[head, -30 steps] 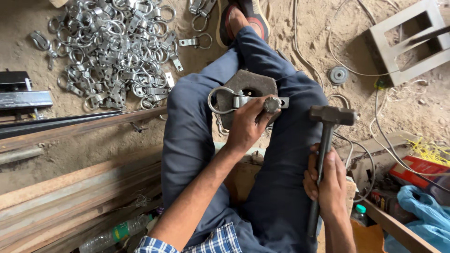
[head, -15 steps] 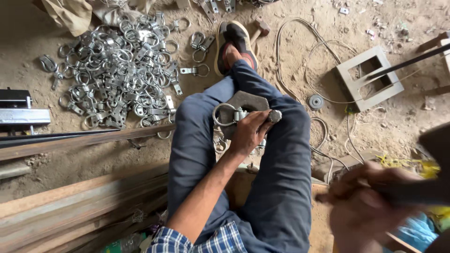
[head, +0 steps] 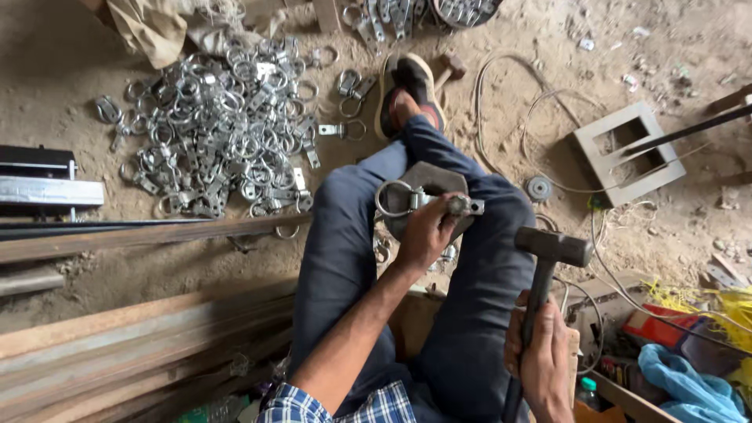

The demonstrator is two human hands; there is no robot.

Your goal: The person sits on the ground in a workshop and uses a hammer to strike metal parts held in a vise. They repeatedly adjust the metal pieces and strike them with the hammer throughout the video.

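Observation:
I sit on sandy ground with my legs in dark trousers stretched out. My left hand (head: 424, 232) holds a silver ring-and-plate metal fitting (head: 407, 199) down on a grey metal block (head: 429, 184) that rests between my knees. My right hand (head: 539, 354) grips the handle of a dark hammer; its head (head: 553, 246) hovers to the right of my right knee, below and right of the fitting and apart from it.
A large heap of similar silver ring fittings (head: 215, 133) lies on the ground at upper left. Long rusty bars and wooden planks (head: 133, 345) run along the left. A grey hollow block (head: 627, 153), cables and a blue cloth (head: 685, 384) lie on the right.
My right hand swung the hammer back out of view to the lower right, then brought it forward again beside my right knee. My left hand kept the fitting on the block.

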